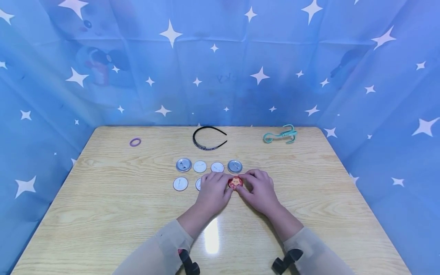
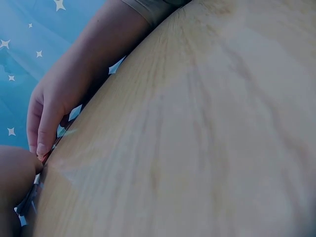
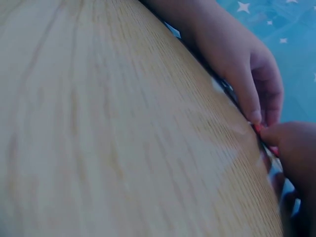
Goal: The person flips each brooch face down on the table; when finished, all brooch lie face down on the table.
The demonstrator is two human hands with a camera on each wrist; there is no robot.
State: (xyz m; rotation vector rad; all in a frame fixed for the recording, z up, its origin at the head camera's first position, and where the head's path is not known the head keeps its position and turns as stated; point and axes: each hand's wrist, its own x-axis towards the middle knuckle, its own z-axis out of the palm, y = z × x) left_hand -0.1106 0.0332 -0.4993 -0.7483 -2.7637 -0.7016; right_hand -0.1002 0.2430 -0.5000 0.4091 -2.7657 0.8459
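Observation:
A round red pin badge (image 1: 235, 182) with a pale design lies face up between both hands. My left hand (image 1: 214, 189) pinches its left edge between thumb and fingers. From the other side, my right hand (image 1: 258, 191) grips the right edge with thumb and forefinger. In the right wrist view only a sliver of the red badge (image 3: 257, 128) shows between the fingertips. Several badges lie pin side up in two rows, among them a silver-backed badge (image 1: 183, 165) and a white-backed badge (image 1: 180, 183). The left hand partly covers another white badge (image 1: 198, 184).
Along the back of the wooden table (image 1: 113, 214) lie a purple ring band (image 1: 135, 142), a black toothed headband (image 1: 205, 148) and a teal claw-shaped hair clip (image 1: 282, 134). A blue star-patterned curtain (image 1: 220, 95) hangs behind the table and at both sides.

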